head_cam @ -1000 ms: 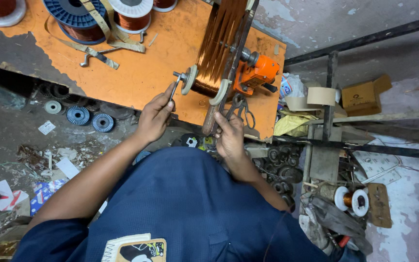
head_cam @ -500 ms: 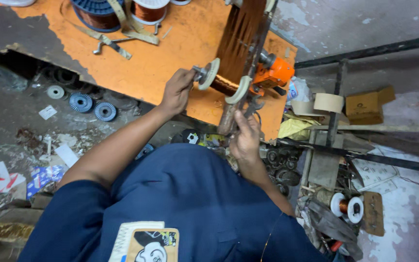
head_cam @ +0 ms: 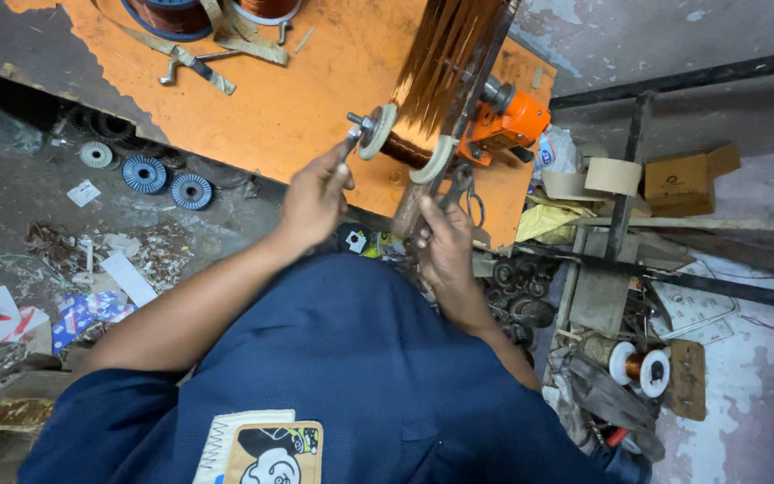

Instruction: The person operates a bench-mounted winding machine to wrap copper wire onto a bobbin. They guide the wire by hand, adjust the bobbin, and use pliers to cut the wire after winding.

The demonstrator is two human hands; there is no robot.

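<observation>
The left hand (head_cam: 315,193) is closed on a small crank (head_cam: 352,134) at the end of the coil (head_cam: 405,148), which sits on a winder at the tabletop (head_cam: 297,108) edge. The right hand (head_cam: 445,242) is gripped around a lever (head_cam: 409,211) below it. Copper wire (head_cam: 445,63) is fed down in a taut band; uneven cranking could likely snag or snap strands.

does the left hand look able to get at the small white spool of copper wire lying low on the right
Probably not as things stand. The left hand is up at the bobbin's white flange, and the small white spool of copper wire lies beyond the person's right hand and body.
</observation>
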